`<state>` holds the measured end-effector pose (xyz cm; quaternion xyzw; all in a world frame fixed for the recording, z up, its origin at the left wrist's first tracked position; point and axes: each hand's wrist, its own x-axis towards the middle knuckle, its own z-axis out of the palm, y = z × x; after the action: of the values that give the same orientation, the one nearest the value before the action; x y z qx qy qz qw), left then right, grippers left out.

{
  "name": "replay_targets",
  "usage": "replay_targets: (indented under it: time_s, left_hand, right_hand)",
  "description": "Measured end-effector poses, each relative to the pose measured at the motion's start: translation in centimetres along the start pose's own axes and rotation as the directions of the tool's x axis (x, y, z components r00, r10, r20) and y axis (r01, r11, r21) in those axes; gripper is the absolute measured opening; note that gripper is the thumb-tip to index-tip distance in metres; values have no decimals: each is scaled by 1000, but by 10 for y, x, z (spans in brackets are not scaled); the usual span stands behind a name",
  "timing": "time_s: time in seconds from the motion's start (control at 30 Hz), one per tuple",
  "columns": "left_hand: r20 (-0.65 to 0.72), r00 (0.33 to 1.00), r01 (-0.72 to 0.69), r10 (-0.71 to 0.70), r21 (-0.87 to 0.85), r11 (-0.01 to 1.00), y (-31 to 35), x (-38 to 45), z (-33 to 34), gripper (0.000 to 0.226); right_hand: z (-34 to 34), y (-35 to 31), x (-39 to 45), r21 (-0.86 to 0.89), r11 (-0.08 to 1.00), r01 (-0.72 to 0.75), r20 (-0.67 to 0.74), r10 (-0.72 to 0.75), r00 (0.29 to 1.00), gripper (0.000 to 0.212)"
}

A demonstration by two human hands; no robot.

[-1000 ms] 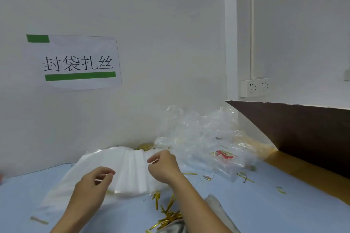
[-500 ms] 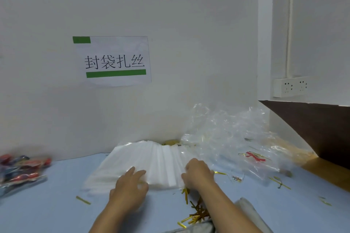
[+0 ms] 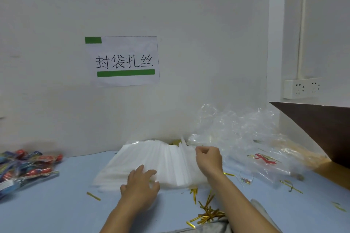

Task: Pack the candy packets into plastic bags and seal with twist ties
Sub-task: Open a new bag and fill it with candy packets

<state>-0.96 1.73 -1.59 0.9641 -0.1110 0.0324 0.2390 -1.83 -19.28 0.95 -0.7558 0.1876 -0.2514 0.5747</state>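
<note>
**Both hands on the fanned stack of plastic bags**

The left hand (image 3: 141, 185) lies flat on the near left part of the stack of plastic bags (image 3: 166, 161), its grip open, fingers spread and fairly straight, pressing the top sheets down. The right hand (image 3: 208, 159) is at the stack's far right corner with its grip closed: fingers curled in, thumb and forefinger pinched together at the edge of the bags. What sits between those fingertips is too thin and pale to make out; it seems to be the edge of a bag.

The stack itself is milky white and spread like a fan near the middle of the tabletop (image 3: 56, 204), close to the back edge against the wall. Its left side is smeared by motion blur. The candy packets (image 3: 24, 168), red and blue wrappers in clear plastic, lie at the left edge of the tabletop, partly cut off by the picture border and also blurred. Gold twist ties (image 3: 208, 212) are heaped near the front edge by the right forearm, with single ones scattered left and right. A heap of crumpled clear bags (image 3: 246, 138) fills the back right corner; one carries a red mark whose wording cannot be read.

The tabletop is covered in pale blue, with a strip of wood at its right edge. On the white wall hangs a paper sign (image 3: 123, 60) with Chinese characters and green bars, and to the right a white socket strip (image 3: 303, 88) above a dark brown panel (image 3: 322, 128). A grey cloth at the bottom edge is cut off.
</note>
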Motion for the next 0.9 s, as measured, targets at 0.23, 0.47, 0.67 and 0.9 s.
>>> replay_targets:
  time_s: [0.23, 0.47, 0.67, 0.9]
  left_hand:
    - [1, 1000, -2, 2, -19, 1000, -2, 3, 5, 37]
    - [-9, 1000, -5, 5, 1, 1000, -2, 2, 6, 38]
    - [-164, 940, -281, 300, 125, 951, 17, -1, 7, 65]
    - [162, 921, -382, 355, 188, 905, 27, -3, 33, 69]
  right_hand:
    - [-8, 3, -1, -315, 942, -120, -47, 111, 993, 30]
    - [-4, 11, -4, -602, 796, -65, 2, 83, 997, 10]
    - [0, -3, -5, -345, 938, 43, -27, -56, 998, 10]
    - [11, -14, -12, -135, 975, 178, 43, -174, 984, 26]
